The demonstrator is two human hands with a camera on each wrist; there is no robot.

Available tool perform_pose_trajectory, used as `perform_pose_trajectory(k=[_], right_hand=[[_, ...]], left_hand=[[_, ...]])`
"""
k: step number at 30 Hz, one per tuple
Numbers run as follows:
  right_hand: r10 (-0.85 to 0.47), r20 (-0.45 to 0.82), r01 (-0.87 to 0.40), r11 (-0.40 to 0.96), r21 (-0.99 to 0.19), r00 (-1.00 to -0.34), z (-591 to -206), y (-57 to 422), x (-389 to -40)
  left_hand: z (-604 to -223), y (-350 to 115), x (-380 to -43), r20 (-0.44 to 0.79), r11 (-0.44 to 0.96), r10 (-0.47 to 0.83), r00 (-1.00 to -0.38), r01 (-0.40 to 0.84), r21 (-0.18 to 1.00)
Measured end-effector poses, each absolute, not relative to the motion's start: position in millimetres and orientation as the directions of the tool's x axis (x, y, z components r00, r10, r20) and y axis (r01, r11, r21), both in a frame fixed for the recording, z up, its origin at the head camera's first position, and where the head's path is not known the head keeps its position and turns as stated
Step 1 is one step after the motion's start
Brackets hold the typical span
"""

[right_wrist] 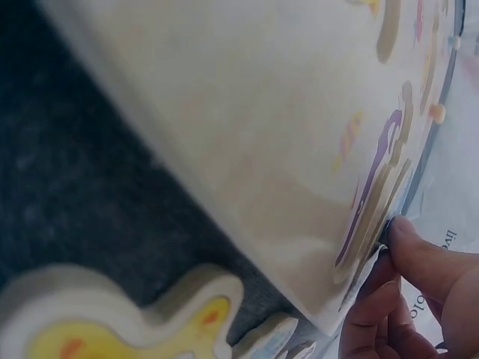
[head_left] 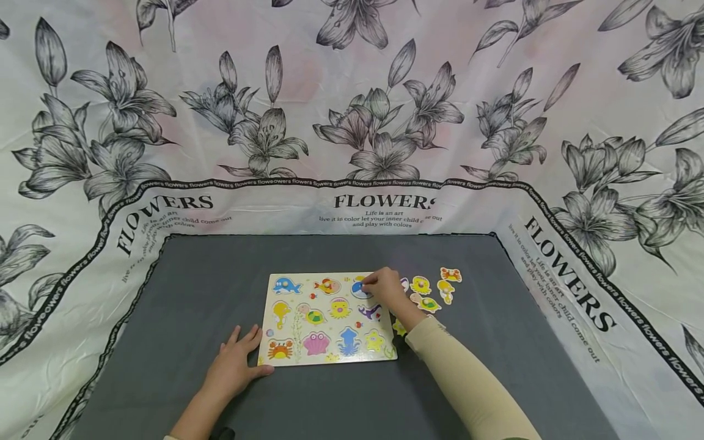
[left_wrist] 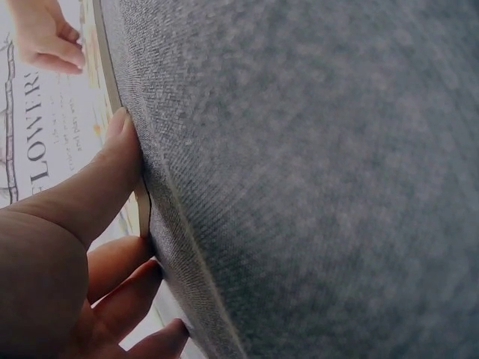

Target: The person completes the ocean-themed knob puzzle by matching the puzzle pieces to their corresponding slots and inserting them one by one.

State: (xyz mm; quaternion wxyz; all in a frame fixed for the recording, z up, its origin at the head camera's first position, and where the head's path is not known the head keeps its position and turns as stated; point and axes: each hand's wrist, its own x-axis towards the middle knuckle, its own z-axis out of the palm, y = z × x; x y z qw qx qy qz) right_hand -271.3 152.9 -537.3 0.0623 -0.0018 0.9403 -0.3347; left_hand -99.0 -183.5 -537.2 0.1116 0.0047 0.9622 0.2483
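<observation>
Found flat on the grey cloth [head_left: 220, 293]: one pale puzzle board [head_left: 308, 278], with sea creatures in rows across its face. Noted at the board's lower left corner: left hand [head_left: 236, 357], fingers spread, thumb against the front edge, fingertips at the left edge; cannot tell how firmly pressing.

Noted over the board's upper right corner: right hand [head_left: 385, 290], thumb and fingertips pinching a blue piece [head_left: 359, 286], mostly covered by the fingers; cannot tell whether seated or lifted. Extending from the right hand, past the board's right edge: a cream sleeve [head_left: 467, 379].

Observed loose, just right of the board: turtle piece [head_left: 428, 304], round yellow piece [head_left: 420, 285], and a star piece [head_left: 399, 328], partly hidden by the right wrist. Farther right of the board: crab piece [head_left: 451, 274], directly above a yellow-orange piece [head_left: 446, 292]. Beyond the board's far edge: flowered cloth [head_left: 286, 211], printed with lettering.
</observation>
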Motion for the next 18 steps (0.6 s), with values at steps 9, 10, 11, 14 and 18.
perform_pose_trajectory(k=[9,10,11,14,18], right_hand=[[-0.079,-0.137,0.023,0.785,-0.619,-0.987,-533.8,153.3,-271.8],[-0.083,-0.140,0.021,0.788,-0.615,-0.987,-533.0,153.4,-272.1],[-0.088,-0.145,0.020,0.790,-0.613,-0.986,-532.4,153.5,-272.4],[-0.092,-0.171,0.033,0.787,-0.616,-0.981,-531.4,153.6,-273.5],[-0.098,-0.195,0.046,0.780,-0.624,-0.976,-531.6,153.6,-275.6]], left_hand=[[-538.3,-182.7,-99.8,-0.244,0.872,0.041,-0.969,-0.085,0.482],[-538.3,-182.6,-99.5,-0.247,0.872,0.039,-0.968,-0.088,0.481],[-538.2,-182.6,-99.2,-0.250,0.873,0.037,-0.968,-0.091,0.480],[-537.7,-182.4,-98.8,-0.251,0.874,0.034,-0.967,-0.093,0.477],[-538.1,-183.1,-99.5,-0.236,0.876,0.048,-0.971,-0.073,0.477]])
